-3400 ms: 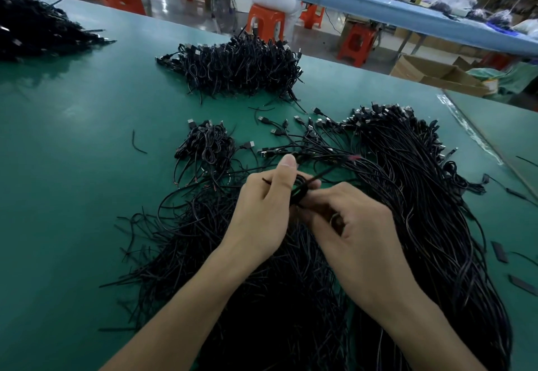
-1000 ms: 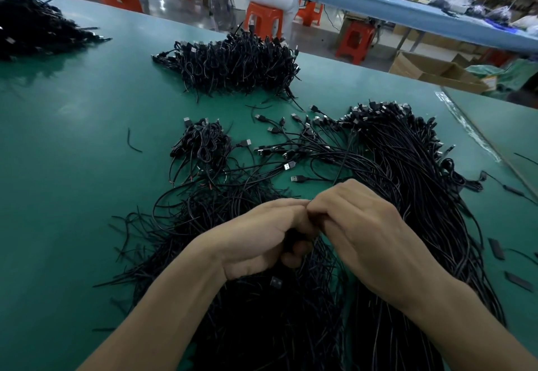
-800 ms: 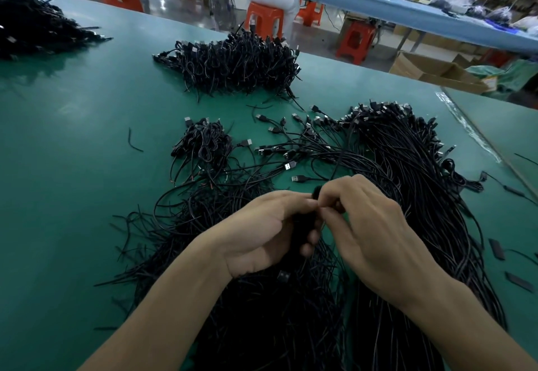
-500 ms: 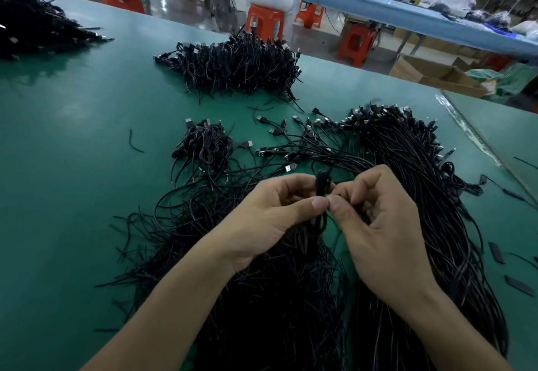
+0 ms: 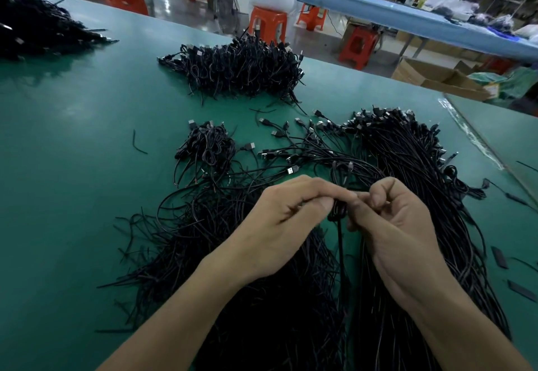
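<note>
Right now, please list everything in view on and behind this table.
table: one, green, under everything.
loose cables: many, black, heaped across the near side.
small bundle pile: one, black, ahead on the left.
large bundle pile: one, black, far middle.
third cable pile: one, black, far left corner.
stools: several, orange, floor behind.
cardboard boxes: some, brown, floor far right.
folded cable: one, black, between both hands.
left hand: one, grip pinches folded cable.
right hand: one, grip pinches folded cable.

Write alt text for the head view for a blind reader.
A left hand and right hand pinch a folded thin black cable between them, above loose black USB cables spread on a green table. A heap of bundled black cables lies farther back, orange plastic stools beyond.
</note>
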{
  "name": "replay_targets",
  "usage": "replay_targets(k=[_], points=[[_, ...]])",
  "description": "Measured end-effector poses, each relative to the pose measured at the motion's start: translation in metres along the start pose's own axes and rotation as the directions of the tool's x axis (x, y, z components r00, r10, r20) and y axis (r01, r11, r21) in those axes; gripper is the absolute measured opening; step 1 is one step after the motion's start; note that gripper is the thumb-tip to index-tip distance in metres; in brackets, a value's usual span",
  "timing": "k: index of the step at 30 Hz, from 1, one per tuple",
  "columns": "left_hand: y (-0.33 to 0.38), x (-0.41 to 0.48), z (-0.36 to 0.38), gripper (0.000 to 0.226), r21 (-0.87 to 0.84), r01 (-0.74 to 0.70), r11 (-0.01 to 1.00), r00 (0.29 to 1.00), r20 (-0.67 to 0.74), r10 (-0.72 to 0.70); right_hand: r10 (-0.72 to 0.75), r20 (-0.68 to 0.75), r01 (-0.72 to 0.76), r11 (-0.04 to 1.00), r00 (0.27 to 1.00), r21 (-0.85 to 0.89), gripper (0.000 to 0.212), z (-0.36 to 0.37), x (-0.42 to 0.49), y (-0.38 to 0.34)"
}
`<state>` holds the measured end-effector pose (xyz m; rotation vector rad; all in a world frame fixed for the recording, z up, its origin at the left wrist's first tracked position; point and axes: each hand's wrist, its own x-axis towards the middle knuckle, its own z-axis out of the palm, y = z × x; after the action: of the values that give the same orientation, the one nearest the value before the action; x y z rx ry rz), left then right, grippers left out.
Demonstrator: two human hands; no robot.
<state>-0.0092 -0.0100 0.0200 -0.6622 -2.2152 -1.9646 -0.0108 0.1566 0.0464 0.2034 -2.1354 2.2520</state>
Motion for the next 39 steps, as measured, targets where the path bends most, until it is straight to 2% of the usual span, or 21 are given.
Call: replay_targets(k=[3, 7, 9, 11, 13, 16, 19, 24, 27, 32, 34, 39], points=[[-0.002, -0.001, 0.002, 0.018, -0.048, 0.002, 0.999, 1.0, -0.01, -0.003, -0.092, -0.026, 0.087, 0.987, 0.995, -0.137, 0.037, 0.001, 0.001, 0.0], [-0.007, 0.001, 0.0, 0.048, -0.042, 0.009, 0.999, 0.992, -0.126, -0.015, -0.208, -0.052, 0.191, 0.954, 0.977, -0.231, 0.045, 0.0, 0.002, -0.003], [-0.008, 0.002, -0.004, 0.044, -0.017, 0.013, 1.0, 0.985, -0.173, -0.016, -0.264, -0.043, 0.242, 0.929, 0.963, -0.28, 0.036, 0.001, 0.0, -0.003], [-0.008, 0.002, -0.005, 0.029, -0.001, 0.027, 1.0, 0.983, -0.18, -0.026, -0.291, -0.019, 0.273, 0.916, 0.957, -0.293, 0.032, 0.002, -0.002, -0.004], [-0.008, 0.002, -0.003, 0.021, -0.044, 0.03, 0.999, 0.983, -0.182, -0.037, -0.291, 0.055, 0.295, 0.918, 0.955, -0.265, 0.034, 0.005, -0.003, -0.005], [-0.01, 0.003, -0.003, 0.021, -0.221, 0.03, 0.975, 0.98, -0.185, -0.072, -0.251, 0.12, 0.274, 0.931, 0.96, -0.243, 0.045, 0.01, -0.004, -0.004], [-0.009, 0.004, -0.006, 0.029, -0.12, 0.011, 0.993, 0.972, -0.233, -0.039, -0.189, 0.148, 0.226, 0.927, 0.971, -0.299, 0.047, 0.012, -0.007, 0.0], [0.001, 0.007, -0.008, 0.035, -0.261, -0.001, 0.965, 0.979, -0.195, -0.051, -0.107, 0.154, 0.148, 0.945, 0.982, -0.29, 0.049, 0.008, -0.004, 0.005], [0.008, 0.003, -0.007, 0.036, -0.36, -0.014, 0.933, 0.987, -0.155, -0.045, -0.099, 0.096, 0.121, 0.956, 0.99, -0.267, 0.043, 0.006, 0.0, 0.007], [0.013, -0.001, -0.002, 0.033, -0.339, -0.054, 0.939, 0.993, -0.12, 0.014, -0.128, 0.012, 0.129, 0.985, 0.992, -0.116, 0.046, 0.006, 0.004, 0.003], [0.012, -0.001, -0.003, 0.028, -0.312, -0.073, 0.947, 0.991, -0.131, 0.033, -0.154, -0.005, 0.151, 0.977, 0.988, -0.148, 0.047, 0.006, 0.003, 0.002], [0.005, -0.002, -0.001, 0.03, -0.023, -0.084, 0.996, 0.976, -0.202, 0.078, -0.265, -0.05, 0.244, 0.936, 0.963, -0.253, 0.047, 0.002, 0.001, -0.005]])
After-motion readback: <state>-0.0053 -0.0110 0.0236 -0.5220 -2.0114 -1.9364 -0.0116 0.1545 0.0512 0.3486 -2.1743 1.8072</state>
